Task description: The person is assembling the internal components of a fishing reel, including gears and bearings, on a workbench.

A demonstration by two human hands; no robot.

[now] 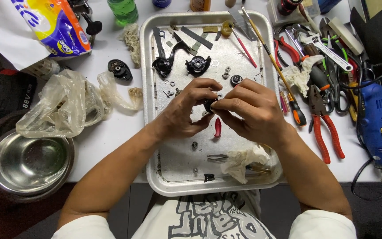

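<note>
Sitting at the table's (111, 141) left front corner is a steel bowl (27, 163), with a crumpled plastic bag (60, 106) lying just behind it. A black power tool (3, 93) is resting at the left edge, and a colourful packet (56, 26) is lying at the back left. A small black cap (120, 69) is sitting on the table between the bag and the tray (149, 88), and a green bottle (123, 9) is standing at the back edge.

Over the middle of the tray, the left hand (186, 110) and right hand (250, 113) are meeting, fingertips of both pinching a small black round part (209, 105) between them; the part is hovering above the tray's centre. Loose washers and screws are lying scattered across the tray behind the hands, along with a black crank (164, 62) and a black round piece (198, 64). A red sliver (218, 127) is lying just in front of the hands. Near the tray's front right corner, a wad of tissue (242, 161) is sitting on tweezers (217, 157).

A long brush (266, 46) is leaning across the tray's right rim. Right of the tray, red-handled pliers (326, 128) are lying on the table, with a wrench (328, 51) behind them among other tools. A blue rotary tool (375, 121) is resting near the table's right edge.
</note>
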